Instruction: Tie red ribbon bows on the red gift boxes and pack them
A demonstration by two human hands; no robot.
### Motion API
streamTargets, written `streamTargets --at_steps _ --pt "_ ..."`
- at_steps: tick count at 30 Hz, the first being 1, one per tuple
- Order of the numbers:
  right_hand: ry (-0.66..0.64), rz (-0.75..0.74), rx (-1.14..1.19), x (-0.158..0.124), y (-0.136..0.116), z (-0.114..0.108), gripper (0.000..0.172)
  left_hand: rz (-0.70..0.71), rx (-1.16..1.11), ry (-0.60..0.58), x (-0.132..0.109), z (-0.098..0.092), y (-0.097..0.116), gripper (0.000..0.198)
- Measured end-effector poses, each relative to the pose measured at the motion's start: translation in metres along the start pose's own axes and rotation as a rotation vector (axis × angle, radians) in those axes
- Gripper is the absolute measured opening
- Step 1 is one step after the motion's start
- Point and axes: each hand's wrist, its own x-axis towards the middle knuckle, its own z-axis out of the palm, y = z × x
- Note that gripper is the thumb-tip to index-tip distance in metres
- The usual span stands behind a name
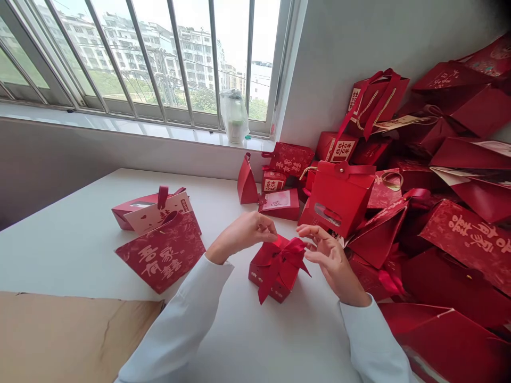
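Observation:
A small red gift box (pixel 268 285) stands on the white table in front of me, with a red ribbon bow (pixel 280 260) on its top. My left hand (pixel 250 233) is at the upper left of the box, fingers curled together in a pinch by the ribbon. Whatever lies between those fingertips is hidden. On the other side, my right hand (pixel 326 259) hovers beside the bow's right loop with fingers apart. Its fingertips come very near the loop; whether they touch it I cannot tell.
A large pile of red gift boxes (pixel 443 244) fills the right side. Several finished-looking boxes (pixel 163 260) stand at the left. Brown cardboard (pixel 72 335) covers the lower-left corner. A bagged cup (pixel 235 119) sits on the sill of the barred window.

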Motion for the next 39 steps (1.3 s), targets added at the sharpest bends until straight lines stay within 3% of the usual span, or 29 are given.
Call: streamTargets --at_steps 10,22,28,39 --pt "0.060 -0.134 -0.491 0.003 0.002 0.027 0.019 0.011 0.071 -0.096 -0.001 0.002 -0.002 0.020" --pt "0.079 -0.042 -0.409 0.004 0.007 0.033 0.004 0.073 -0.146 -0.102 0.003 0.006 -0.004 0.015" --pt "0.080 0.003 -0.390 0.005 0.003 0.033 0.004 -0.021 -0.330 -0.193 0.006 0.007 -0.003 0.019" --pt "0.042 -0.004 -0.368 0.004 0.003 0.031 0.007 0.024 -0.475 -0.218 0.006 0.009 -0.004 0.026"
